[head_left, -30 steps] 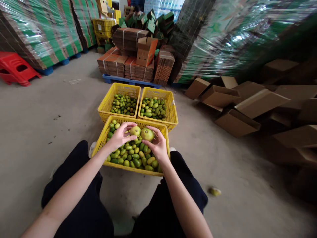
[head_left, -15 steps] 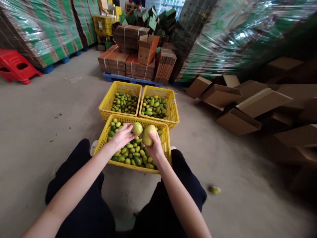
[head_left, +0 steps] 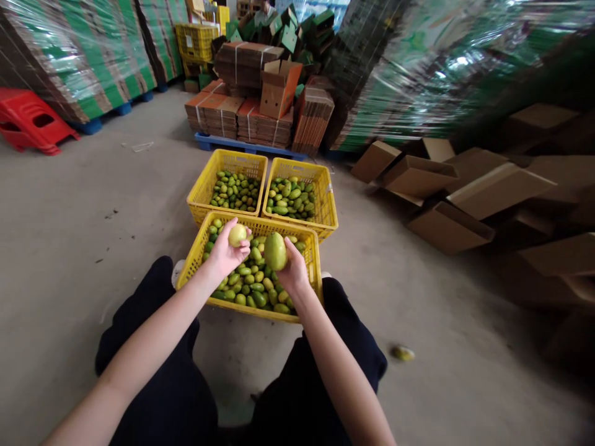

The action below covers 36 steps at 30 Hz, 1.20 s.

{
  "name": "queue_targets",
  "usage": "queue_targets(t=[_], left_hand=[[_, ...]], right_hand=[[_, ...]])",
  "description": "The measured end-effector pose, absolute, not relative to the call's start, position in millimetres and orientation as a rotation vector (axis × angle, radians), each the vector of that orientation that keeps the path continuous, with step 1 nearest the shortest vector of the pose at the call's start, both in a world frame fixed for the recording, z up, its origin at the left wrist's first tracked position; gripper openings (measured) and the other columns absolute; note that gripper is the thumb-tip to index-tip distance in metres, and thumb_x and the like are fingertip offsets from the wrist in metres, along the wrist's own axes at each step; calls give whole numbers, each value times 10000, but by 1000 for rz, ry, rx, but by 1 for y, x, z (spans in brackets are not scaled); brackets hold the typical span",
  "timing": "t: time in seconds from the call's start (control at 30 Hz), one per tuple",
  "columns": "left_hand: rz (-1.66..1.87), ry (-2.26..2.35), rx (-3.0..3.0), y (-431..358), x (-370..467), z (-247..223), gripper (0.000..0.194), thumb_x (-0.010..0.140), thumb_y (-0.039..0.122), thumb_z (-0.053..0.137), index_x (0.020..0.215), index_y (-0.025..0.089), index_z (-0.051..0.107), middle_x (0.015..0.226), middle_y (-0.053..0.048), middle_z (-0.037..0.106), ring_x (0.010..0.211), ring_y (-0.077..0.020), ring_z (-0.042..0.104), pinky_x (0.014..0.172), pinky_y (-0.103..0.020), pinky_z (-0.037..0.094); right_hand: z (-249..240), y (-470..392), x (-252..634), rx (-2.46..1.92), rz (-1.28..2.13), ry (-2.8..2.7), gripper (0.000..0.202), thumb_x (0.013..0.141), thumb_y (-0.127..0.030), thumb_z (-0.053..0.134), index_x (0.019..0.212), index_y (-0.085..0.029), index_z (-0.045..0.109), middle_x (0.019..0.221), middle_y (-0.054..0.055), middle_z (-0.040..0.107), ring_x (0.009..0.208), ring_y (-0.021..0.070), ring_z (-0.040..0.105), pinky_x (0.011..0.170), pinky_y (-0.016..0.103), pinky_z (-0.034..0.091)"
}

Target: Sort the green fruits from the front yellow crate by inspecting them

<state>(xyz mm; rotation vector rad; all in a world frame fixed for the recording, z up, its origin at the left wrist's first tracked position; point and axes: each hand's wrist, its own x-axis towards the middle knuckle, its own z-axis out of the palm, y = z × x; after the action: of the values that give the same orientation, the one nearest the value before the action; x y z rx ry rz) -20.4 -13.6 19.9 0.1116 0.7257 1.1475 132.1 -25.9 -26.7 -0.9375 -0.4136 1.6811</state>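
My left hand (head_left: 225, 253) cups a small yellow-green mango (head_left: 237, 235), palm turned up and fingers curled around it. Beside it, to the right, my right hand (head_left: 294, 270) grips a larger green mango (head_left: 276, 251) upright between thumb and fingers. Both hands hover over the near yellow crate (head_left: 315, 263), which stands between my knees. Many green and yellowish mangoes (head_left: 251, 288) lie in that crate, some of them hidden by my hands and forearms.
Two more yellow crates of mangoes, a left one (head_left: 198, 199) and a right one (head_left: 329, 207), adjoin behind. Flattened cartons (head_left: 216, 118) sit on a blue pallet (head_left: 251, 148). Open cardboard boxes (head_left: 449, 226) lie right, a red stool (head_left: 35, 121) left. One mango (head_left: 402, 353) is on the floor.
My left hand has drawn back left and rolled palm up with its mango. The larger mango in my right hand has been turned and shifted slightly left, so the two fruits are further apart.
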Motion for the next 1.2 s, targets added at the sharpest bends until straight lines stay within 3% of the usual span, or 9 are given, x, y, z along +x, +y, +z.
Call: queue_targets(t=[0.17,0.37,0.53,0.63,0.73,1.0,1.2], left_hand=[[1157,759,139,-9,-17,12,287,869,420,598,838,136,627,609,17,537,472,-62,466,405,-163,359],[1069,798,120,-8,-14,3,223,946,287,488,933,135,651,768,-54,674,630,-124,625,539,-204,500],[1054,806,140,-13,-14,11,353,919,433,499,796,126,621,640,-39,612,454,-102,523,385,-194,383],[1117,841,199,-15,-14,16,239,834,368,637,749,153,573,631,-4,591,432,-82,512,371,-174,355],[1114,860,217,-14,-14,14,232,828,335,649,723,151,554,623,-1,586,404,-67,492,359,-164,349],[1057,894,187,-11,-16,2,410,958,397,412,801,105,654,694,-88,679,493,-125,606,415,-198,461],[1035,884,126,-16,-18,16,376,891,446,496,713,131,598,633,-63,630,409,-99,517,330,-178,337]], right_hand=[[-17,-29,134,-925,1728,-399,330,643,-438,782,852,-205,679,760,11,722,747,221,696,620,326,590],[-18,-28,135,-953,1693,-302,308,715,-493,713,809,-206,654,720,21,717,748,242,706,604,353,587],[-21,-30,132,-1021,1712,-300,302,748,-485,688,832,-197,647,686,21,699,660,218,686,558,335,576],[-19,-33,130,-961,1717,-354,324,718,-497,712,802,-199,616,655,-7,657,537,162,619,464,286,529],[-17,-35,130,-971,1618,-391,312,619,-362,803,760,-204,574,633,-41,615,491,122,568,416,243,483],[-17,-34,135,-924,1671,-397,224,605,-285,717,728,-218,542,646,-40,612,532,142,575,374,236,419],[-22,-29,136,-1009,1781,-281,240,710,-395,618,798,-173,643,664,51,688,552,182,633,440,269,481]])
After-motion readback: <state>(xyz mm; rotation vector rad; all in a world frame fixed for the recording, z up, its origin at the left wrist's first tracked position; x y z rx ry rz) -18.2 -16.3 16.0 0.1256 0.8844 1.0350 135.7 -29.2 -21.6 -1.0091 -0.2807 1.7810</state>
